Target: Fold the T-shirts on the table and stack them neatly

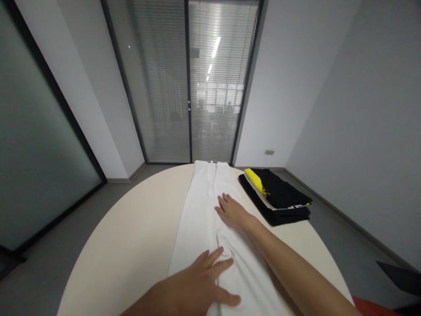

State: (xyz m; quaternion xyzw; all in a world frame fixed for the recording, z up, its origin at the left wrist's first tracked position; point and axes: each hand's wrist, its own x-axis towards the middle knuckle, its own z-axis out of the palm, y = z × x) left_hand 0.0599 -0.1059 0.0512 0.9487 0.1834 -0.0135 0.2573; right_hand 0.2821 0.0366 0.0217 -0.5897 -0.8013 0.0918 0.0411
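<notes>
White trousers (pixel 197 219), or a similar long white garment with a seam down its middle, lie lengthwise over the table, reaching its far edge. My left hand (pixel 210 274) rests on the near part of the cloth, fingers spread across the seam. Farther up, my right hand (pixel 232 210) lies flat on the right half of the garment, with its fingers extended. Neither hand grips anything. Small creases show in the fabric around my left hand. The nearest end of the garment runs out of view at the bottom.
A round pale table (pixel 131 237) carries the garment. On its right side sits a stack of folded clothes (pixel 279 188), black with a yellow patch. Beyond stand a glass door with blinds (pixel 217 123) and grey walls. Something red (pixel 375 307) shows at the lower right.
</notes>
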